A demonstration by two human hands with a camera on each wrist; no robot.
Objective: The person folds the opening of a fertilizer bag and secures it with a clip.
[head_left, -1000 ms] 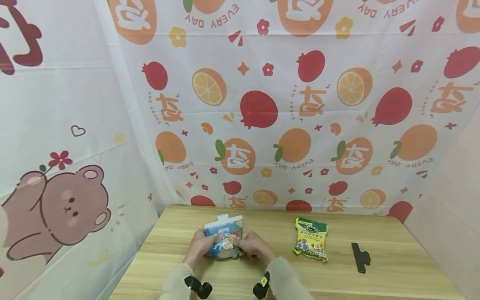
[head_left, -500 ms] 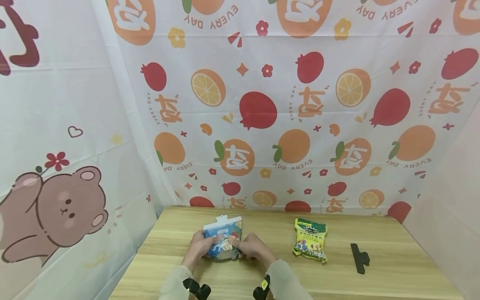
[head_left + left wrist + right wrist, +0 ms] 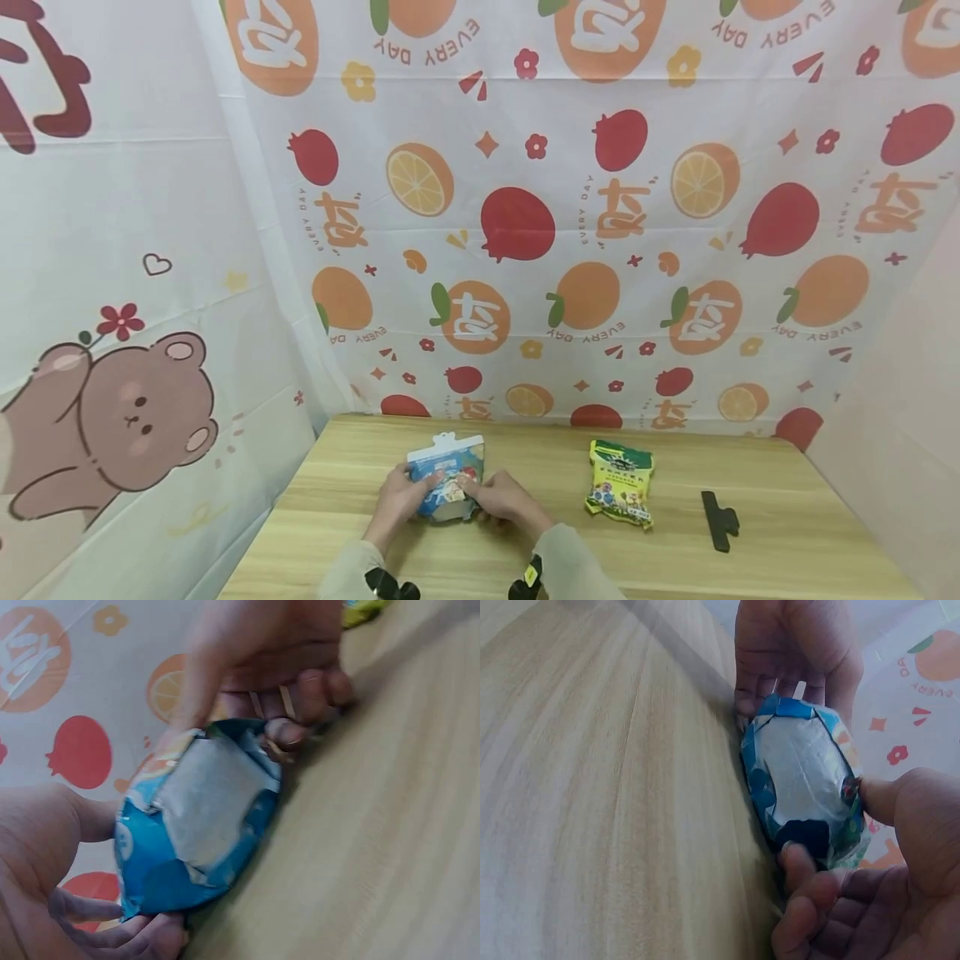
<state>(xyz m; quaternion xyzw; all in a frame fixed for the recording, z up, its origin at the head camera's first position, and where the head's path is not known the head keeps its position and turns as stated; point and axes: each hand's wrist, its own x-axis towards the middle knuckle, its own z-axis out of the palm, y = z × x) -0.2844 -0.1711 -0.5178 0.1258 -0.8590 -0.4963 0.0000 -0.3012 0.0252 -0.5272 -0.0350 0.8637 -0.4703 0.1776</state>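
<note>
A blue printed snack bag point(image 3: 455, 472) stands toward the left of the table in the head view, with a white sealing clip point(image 3: 446, 447) across its top edge. My left hand point(image 3: 400, 502) grips the bag's left side, thumb on the front. On the other side my right hand point(image 3: 510, 502) holds the lower right corner between thumb and fingers. Both wrist views show the bag's silvery-white bottom point(image 3: 210, 802) framed by creased blue edges point(image 3: 760, 787). The left fingertips behind the bag are hidden in the head view.
Right of the hands a yellow and green snack bag point(image 3: 621, 485) lies on the wooden table point(image 3: 540, 467). Farther right is a black sealing clip point(image 3: 720, 521). A fruit-print cloth point(image 3: 525, 292) hangs behind the table, and a bear-print cloth point(image 3: 142, 408) hangs at left.
Both hands keep their hold on the blue bag in nearly the same place. The head view shifts slightly.
</note>
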